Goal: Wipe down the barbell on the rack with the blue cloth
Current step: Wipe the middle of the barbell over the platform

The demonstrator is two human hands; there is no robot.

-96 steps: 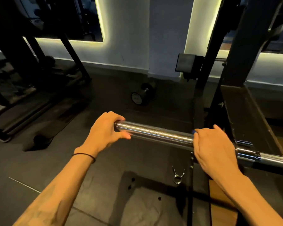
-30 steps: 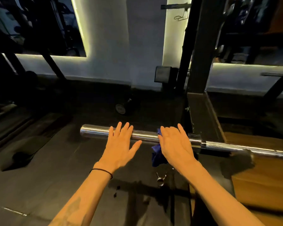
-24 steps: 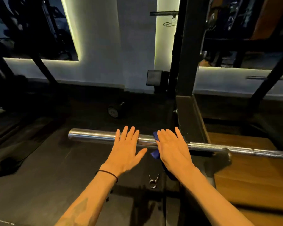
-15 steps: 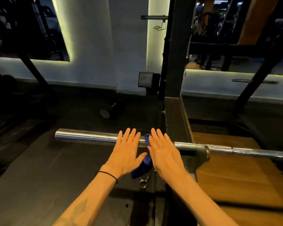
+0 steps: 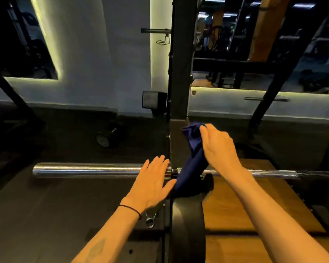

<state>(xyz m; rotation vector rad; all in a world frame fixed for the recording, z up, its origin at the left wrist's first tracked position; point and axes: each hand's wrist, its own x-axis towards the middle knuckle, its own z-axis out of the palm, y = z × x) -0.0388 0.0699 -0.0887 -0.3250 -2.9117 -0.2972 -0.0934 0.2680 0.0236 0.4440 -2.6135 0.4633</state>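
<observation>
A: Wiping looks paused; in the head view the right hand [image 5: 219, 149] pinches the blue cloth [image 5: 191, 162], lifted and trailing across the barbell [image 5: 95, 169] at the rack upright [image 5: 179, 73]

B: Left hand [image 5: 152, 184]?

A: Flat, fingers straight, resting on the sleeve. Next, I'd judge, cloth drops onto the shaft

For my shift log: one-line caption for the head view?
Right hand lifts blue cloth off barbell; left hand rests flat on it.

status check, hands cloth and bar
Left hand flat on barbell. Right hand holds blue cloth lifted, draping across bar. Rack upright close behind.
</observation>
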